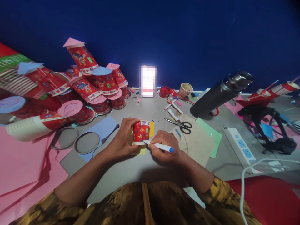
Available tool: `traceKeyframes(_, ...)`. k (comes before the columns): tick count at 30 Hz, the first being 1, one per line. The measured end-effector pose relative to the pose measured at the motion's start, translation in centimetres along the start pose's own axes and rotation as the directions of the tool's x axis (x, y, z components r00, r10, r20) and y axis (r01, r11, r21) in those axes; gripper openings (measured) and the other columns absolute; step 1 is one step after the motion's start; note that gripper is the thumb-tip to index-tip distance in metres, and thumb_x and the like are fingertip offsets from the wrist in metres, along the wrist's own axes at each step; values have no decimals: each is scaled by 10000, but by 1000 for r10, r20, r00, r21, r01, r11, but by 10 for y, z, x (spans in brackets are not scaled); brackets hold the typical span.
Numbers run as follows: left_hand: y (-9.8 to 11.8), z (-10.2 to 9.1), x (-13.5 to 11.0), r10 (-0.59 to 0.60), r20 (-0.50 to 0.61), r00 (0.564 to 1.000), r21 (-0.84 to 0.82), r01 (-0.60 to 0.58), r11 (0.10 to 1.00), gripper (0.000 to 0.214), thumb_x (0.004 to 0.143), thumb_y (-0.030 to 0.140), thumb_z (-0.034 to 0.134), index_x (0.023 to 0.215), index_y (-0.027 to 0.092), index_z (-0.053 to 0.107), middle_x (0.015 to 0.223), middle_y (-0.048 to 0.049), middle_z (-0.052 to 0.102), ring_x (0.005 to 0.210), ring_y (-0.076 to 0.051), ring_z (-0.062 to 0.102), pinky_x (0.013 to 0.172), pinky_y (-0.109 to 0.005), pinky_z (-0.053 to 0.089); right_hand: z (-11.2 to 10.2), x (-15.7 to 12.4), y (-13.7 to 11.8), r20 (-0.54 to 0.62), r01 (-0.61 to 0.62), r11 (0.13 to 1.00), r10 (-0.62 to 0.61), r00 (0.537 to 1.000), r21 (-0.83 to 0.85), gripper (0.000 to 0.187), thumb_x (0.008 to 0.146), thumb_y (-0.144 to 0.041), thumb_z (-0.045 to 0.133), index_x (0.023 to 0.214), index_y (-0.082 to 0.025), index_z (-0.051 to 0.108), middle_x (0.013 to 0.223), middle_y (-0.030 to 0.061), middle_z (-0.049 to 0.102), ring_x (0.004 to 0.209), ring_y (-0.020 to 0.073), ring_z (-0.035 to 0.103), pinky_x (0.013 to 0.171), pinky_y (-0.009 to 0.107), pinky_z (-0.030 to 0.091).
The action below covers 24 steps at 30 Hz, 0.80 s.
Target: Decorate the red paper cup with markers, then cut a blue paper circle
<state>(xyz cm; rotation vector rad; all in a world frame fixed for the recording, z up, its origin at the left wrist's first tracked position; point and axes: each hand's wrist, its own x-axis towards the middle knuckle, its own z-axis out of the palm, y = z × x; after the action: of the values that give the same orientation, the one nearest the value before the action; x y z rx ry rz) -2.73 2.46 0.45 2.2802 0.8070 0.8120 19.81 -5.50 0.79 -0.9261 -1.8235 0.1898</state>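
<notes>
A small red patterned paper cup [141,132] stands upside down on a yellow sheet of paper [140,150] at the middle of the grey table [150,112]. My left hand [123,137] wraps round the cup's left side and holds it down. My right hand [165,150] grips a white marker with a blue end [160,146]; the marker's tip rests at the cup's rim on the yellow paper.
Several paper-capped red cups [93,84] are piled at the back left. Pink paper [25,162] covers the left. Two tape rings [87,142], scissors [182,125], loose markers [174,107], a black flask [217,93], a power strip [239,147] and a bright phone [148,81] lie around.
</notes>
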Motion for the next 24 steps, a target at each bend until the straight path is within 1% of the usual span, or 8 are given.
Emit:
traceKeyframes(2,-1,0,0,6,-5,1000,-8,-6,1000,863,704,146,722,1503,283,426,1403,-111,531,1333,-354,557,1143,-579,537,-2,1,0,1,-13,1000,13,1000,-8,94,992,-202,647,907,-241,639,705,-3,704,633,172,650,636,298,509)
traceKeyframes(6,-2,2,0,24,-17,1000,9,-24,1000,867,710,139,718,1510,279,412,1393,-113,522,1322,-351,558,1136,-572,536,-5,4,-2,-41,-24,1000,23,999,-12,114,994,-199,650,889,-243,636,698,-7,708,619,164,655,627,293,511)
traceKeyframes(10,-3,5,-1,34,-21,999,44,-34,998,861,715,146,732,1509,279,426,1369,-116,529,1290,-354,566,1115,-578,540,-2,4,-3,-61,7,1000,-7,998,-1,95,1012,-205,657,925,-240,648,735,4,736,641,166,674,632,296,519)
traceKeyframes(13,-2,5,-2,15,3,1000,53,-16,998,860,718,167,741,1511,278,426,1379,-121,527,1297,-365,558,1120,-597,531,1,2,-1,-28,34,999,-33,999,3,71,1016,-201,671,954,-236,662,755,11,746,659,170,674,651,303,524)
traceKeyframes(16,0,4,-2,12,26,1000,52,-14,999,881,711,169,736,1521,282,409,1398,-123,523,1320,-372,546,1138,-615,518,2,-2,2,27,19,999,-18,999,-32,64,1011,-225,681,948,-236,676,760,16,741,677,178,674,662,314,526)
traceKeyframes(18,0,4,-1,28,23,999,40,-29,999,890,706,156,733,1522,289,404,1397,-120,529,1320,-369,546,1138,-611,522,2,-3,3,32,15,999,-14,999,-47,81,1009,-240,675,928,-235,673,748,15,729,675,180,668,661,317,524)
traceKeyframes(21,1,5,-1,62,0,998,6,-62,998,891,696,135,731,1511,304,413,1385,-112,537,1300,-357,560,1119,-591,542,1,-3,2,0,15,998,-15,1000,-58,105,1007,-238,652,902,-239,656,721,7,711,647,174,651,637,314,517)
traceKeyframes(24,2,7,-1,60,-22,998,-23,-61,998,866,710,138,732,1501,308,423,1377,-108,525,1300,-346,569,1109,-574,555,0,0,0,-35,-8,998,6,999,-67,123,1005,-232,640,883,-244,645,707,6,708,624,170,647,612,309,517)
